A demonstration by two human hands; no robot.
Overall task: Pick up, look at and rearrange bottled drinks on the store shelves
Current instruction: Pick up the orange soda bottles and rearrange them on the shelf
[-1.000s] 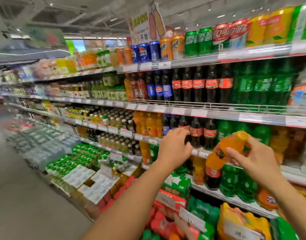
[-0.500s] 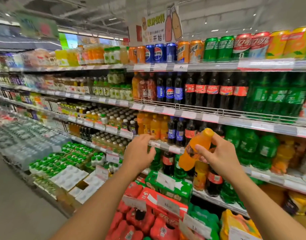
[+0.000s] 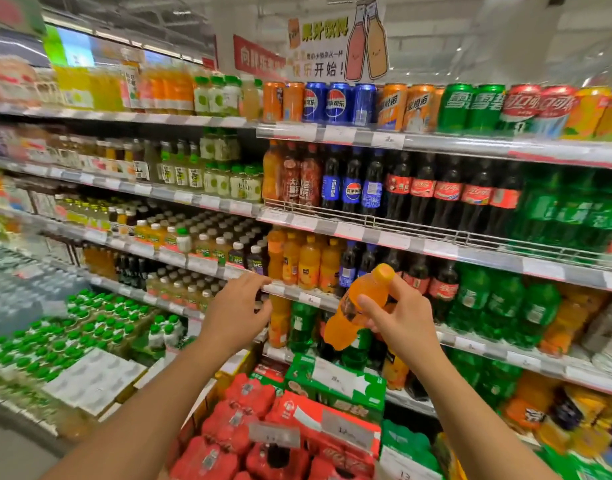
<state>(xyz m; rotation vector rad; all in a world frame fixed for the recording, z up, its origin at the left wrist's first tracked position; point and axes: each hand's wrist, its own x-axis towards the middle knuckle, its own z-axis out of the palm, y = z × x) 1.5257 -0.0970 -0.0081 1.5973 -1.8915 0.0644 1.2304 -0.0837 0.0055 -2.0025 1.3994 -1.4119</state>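
My right hand [image 3: 398,317] grips a small orange soda bottle [image 3: 358,306] round its middle, tilted with the orange cap up and to the right, held in front of the shelves. Behind and left of it a row of small orange bottles [image 3: 304,261] stands on the third shelf [image 3: 297,292], beside dark cola bottles [image 3: 353,265]. My left hand [image 3: 237,310] is raised empty in front of that shelf's edge, fingers loosely bent and reaching toward the price rail, just left of the orange bottles.
Cans [image 3: 332,102] line the top shelf, large cola bottles [image 3: 436,192] and green soda bottles [image 3: 557,209] the one below. Red shrink-wrapped packs [image 3: 249,431] and green cartons [image 3: 332,382] are stacked at the base below my arms. Green-capped bottle packs [image 3: 72,341] fill the lower left.
The view has shifted left and up along the shelves. My right hand keeps the orange bottle and has brought it leftward near the orange row; my left hand's fingers have extended toward the shelf edge.
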